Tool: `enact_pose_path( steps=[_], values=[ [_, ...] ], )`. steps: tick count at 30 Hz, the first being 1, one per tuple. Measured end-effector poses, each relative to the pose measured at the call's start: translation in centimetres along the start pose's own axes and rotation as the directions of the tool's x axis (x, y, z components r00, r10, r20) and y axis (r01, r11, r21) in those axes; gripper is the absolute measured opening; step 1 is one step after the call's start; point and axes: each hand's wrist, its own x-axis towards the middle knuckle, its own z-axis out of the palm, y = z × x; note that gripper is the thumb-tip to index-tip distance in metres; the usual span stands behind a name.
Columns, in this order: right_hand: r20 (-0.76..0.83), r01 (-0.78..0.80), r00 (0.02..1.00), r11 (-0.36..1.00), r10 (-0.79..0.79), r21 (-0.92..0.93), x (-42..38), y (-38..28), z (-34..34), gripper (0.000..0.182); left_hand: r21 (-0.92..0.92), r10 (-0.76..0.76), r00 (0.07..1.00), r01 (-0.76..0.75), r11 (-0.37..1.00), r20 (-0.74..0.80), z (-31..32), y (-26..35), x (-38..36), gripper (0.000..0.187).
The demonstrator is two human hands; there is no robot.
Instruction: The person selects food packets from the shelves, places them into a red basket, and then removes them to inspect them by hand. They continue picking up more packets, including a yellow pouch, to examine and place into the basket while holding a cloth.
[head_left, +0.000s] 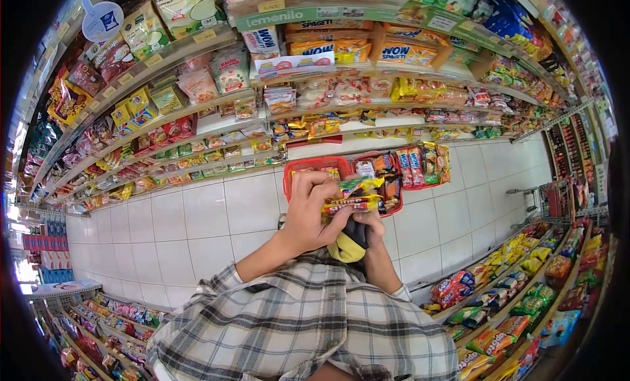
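In front of my chest, my left hand (308,207) has its fingers closed round yellow, red and green snack packets (351,202). My right hand (373,237) is just below and to the right, closed on a dark and yellow cloth (351,243), its fingertips close to the packets' lower edge. Beneath and beyond my hands, a red basket (287,178) stands on the floor, partly hidden by my left hand. Beside it are more red baskets (396,210) holding packets, with red and yellow packs (411,166) at the right.
Long shelves (216,109) of packaged food curve across the far side. Lower right, slanted racks (518,315) hold snack bags, and another rack (98,328) stands lower left. A metal cart (548,200) is at the right. White floor tiles (210,210) lie between the shelves.
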Motion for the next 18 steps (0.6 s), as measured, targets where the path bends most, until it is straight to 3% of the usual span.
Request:
enact_pose_path(
  steps=[4,10,12,15,18],
  values=[
    [-0.009,-0.072,0.997,0.997,0.072,0.024,-1.6,-2.0,-2.3,0.067,0.033,0.056,0.99,-0.061,0.998,0.131,1.8,1.8,0.9,0.032],
    [0.0,0.053,0.999,0.978,-0.054,-0.203,-2.3,-5.3,-4.4,0.066,0.228,-0.046,0.977,-0.003,0.974,0.21,3.3,5.3,2.7,0.036],
    [0.025,0.017,1.0,0.978,-0.012,-0.209,-2.4,-6.2,-4.8,0.069,0.279,-0.074,0.973,0.01,0.96,0.218,4.1,5.8,3.0,0.039],
    [0.082,-0.049,0.994,0.97,0.07,-0.238,-2.5,-7.4,-5.5,0.069,0.306,0.048,0.972,-0.119,0.945,0.232,5.3,4.8,2.9,0.034],
    [0.169,-0.089,0.976,0.962,0.135,-0.258,-2.4,-8.1,-6.3,0.067,0.308,0.055,0.95,-0.154,0.939,0.309,5.2,4.7,2.6,0.024]
  ],
)
